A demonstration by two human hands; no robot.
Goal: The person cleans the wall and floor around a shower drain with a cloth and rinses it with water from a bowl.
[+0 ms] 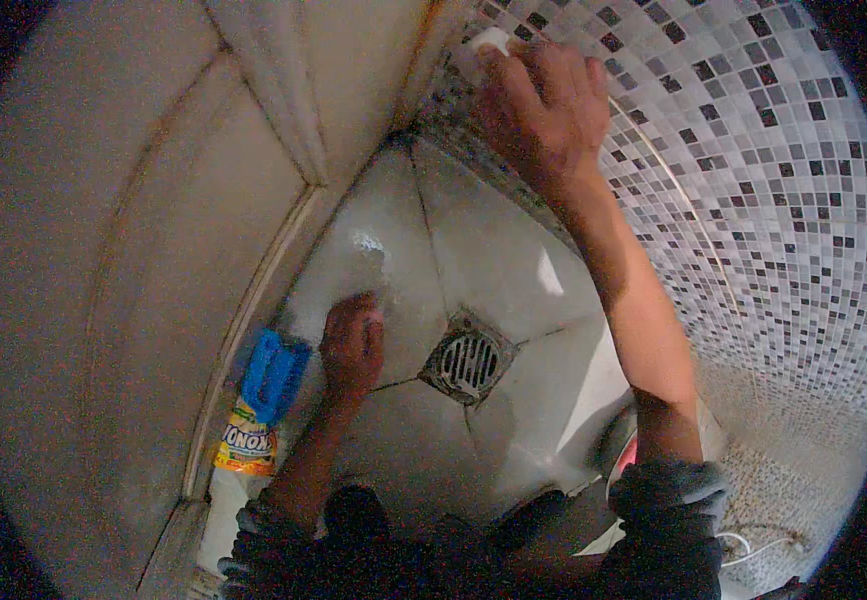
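Observation:
My right hand [546, 112] reaches to the foot of the mosaic-tiled wall [748, 135] at the top, its fingers closed around a small white object [492, 39], mostly hidden, of a kind I cannot tell. Along that wall runs a dark, stained strip [448, 101]. My left hand [353, 337] is low over the pale tiled floor [396, 217], fingers curled; whether anything is inside them I cannot tell. Beside it, to the left, lies a blue brush [276, 375] against a plastic bottle [246, 442] with a yellow label bearing writing. Some foam [366, 241] sits on the floor above my left hand.
A square floor drain [471, 360] with a slotted metal grate lies in the middle. At the left stands a beige panel [170, 225] with a raised edge. A white cable or hose [737, 547] is at the lower right, and a partly hidden pink thing [623, 456] near my right sleeve.

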